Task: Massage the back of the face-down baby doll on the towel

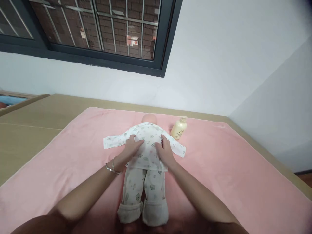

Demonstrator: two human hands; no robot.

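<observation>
- The doll lies on its long axis away from the person, in the middle of the pink blanket, its bare crown at the far end; whether it is face up or face down cannot be told.
- It wears a white printed long-sleeved top, sleeves stretched out to both sides, and matching trousers with thick turned-up cuffs.
- The left hand rests on the left side of the top, unclenched, thumb spread inward over the torso.
- The right hand mirrors it on the other side, thumb and fingers parted.
- Uneven pressure from the two hands could roll the doll or ruck up the loose top, I judge.
- On the left wrist, a silvery bangle might snag the thin cloth if it slid along it.
- A pale yellow bottle seems to stand just beside the right sleeve; a sideways sweep of the right hand, or a tug on the soft blanket, could topple it.
- Beyond are the beige platform, white wall and dark-framed window.
</observation>
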